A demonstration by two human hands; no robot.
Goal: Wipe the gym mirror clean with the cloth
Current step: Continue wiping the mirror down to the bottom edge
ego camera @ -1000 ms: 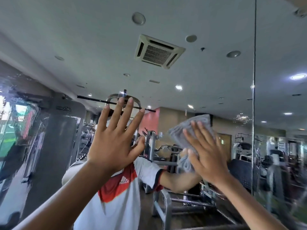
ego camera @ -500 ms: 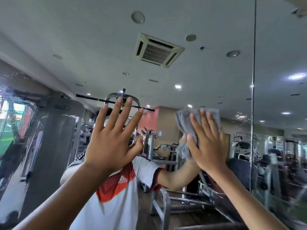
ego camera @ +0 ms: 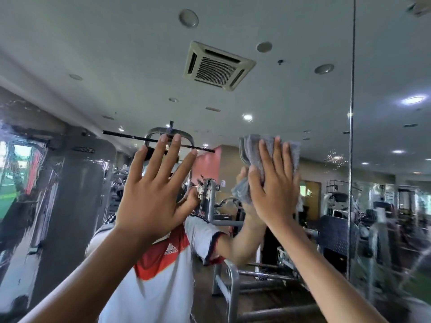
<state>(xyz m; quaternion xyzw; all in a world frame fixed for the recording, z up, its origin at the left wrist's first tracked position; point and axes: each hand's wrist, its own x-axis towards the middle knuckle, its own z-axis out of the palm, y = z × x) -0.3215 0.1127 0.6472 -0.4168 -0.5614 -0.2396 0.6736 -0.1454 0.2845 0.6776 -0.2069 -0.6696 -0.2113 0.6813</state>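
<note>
Mid-wipe on the gym mirror (ego camera: 98, 66). Left of its seam (ego camera: 352, 89), the left hand (ego camera: 154, 194) braces flat, grip wide. The right hand (ego camera: 272, 194), fingers straight, presses the grey cloth (ego camera: 251, 145) onto the mirror. The next move likely needs steady pressure, sweeping leftward.

Ceiling vent (ego camera: 218, 66), grey weight machine (ego camera: 77, 206)

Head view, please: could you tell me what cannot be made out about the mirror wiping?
All in the head view:
cloth: mostly hidden under the right hand.
left hand: its back hides whether the palm touches the mirror.
mirror's far left: blurred streaks, wet or dirty unclear.
</note>
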